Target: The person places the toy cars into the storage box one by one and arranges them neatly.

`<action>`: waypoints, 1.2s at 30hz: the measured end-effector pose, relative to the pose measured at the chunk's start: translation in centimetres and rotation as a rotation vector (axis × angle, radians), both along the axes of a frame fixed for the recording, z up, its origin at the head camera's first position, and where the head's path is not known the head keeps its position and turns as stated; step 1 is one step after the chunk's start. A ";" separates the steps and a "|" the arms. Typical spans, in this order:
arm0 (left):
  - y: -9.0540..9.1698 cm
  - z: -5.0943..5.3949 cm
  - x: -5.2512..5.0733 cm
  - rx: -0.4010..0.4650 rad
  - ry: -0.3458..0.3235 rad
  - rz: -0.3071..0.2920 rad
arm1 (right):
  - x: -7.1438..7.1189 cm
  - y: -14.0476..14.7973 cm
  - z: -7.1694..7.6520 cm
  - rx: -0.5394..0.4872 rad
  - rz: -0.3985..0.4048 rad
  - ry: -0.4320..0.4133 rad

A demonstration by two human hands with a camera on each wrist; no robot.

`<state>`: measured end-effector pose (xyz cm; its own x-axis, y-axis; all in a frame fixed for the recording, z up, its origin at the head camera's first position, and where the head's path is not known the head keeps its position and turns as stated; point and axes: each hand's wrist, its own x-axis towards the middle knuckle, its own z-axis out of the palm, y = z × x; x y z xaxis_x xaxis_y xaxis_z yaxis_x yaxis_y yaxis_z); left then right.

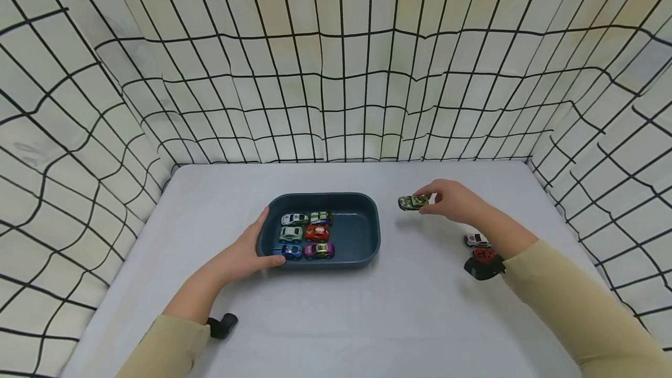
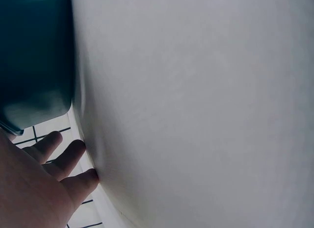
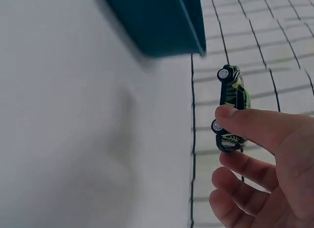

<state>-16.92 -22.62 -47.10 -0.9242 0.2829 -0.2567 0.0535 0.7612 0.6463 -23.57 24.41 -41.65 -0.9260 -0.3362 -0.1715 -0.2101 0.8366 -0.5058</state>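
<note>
My right hand (image 1: 452,200) pinches a green camouflage-patterned toy car (image 1: 409,203) between thumb and fingers, above the table and right of the tray. In the right wrist view, the thumb lies across the toy car's (image 3: 229,98) side and the other fingers are loosely bent. My left hand (image 1: 251,249) rests at the left end of a dark teal tray (image 1: 357,262), thumb at the near rim and fingers along the end. Three fingers of that hand (image 2: 64,162) stand spread beside the tray (image 2: 37,56) in the left wrist view. Several toy cars sit in the tray's left half, among them a red car (image 1: 317,233).
A white toy car (image 1: 476,241) and a red toy car (image 1: 484,255) are on the table near my right wrist. The red one is partly hidden by the black wrist camera (image 1: 483,270). Black netting (image 1: 341,74) over white walls surrounds the white table (image 1: 336,319).
</note>
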 end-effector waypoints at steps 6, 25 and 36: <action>-0.1 -0.2 0.0 0.011 0.002 0.006 | -0.1 -4.9 0.5 -0.036 0.046 -0.010; -0.1 -0.5 -0.1 0.013 0.008 -0.008 | 0.0 -13.8 -0.3 0.215 0.277 0.034; -0.1 -0.1 0.0 0.013 0.002 -0.001 | -0.3 -16.2 -1.0 0.424 0.240 0.071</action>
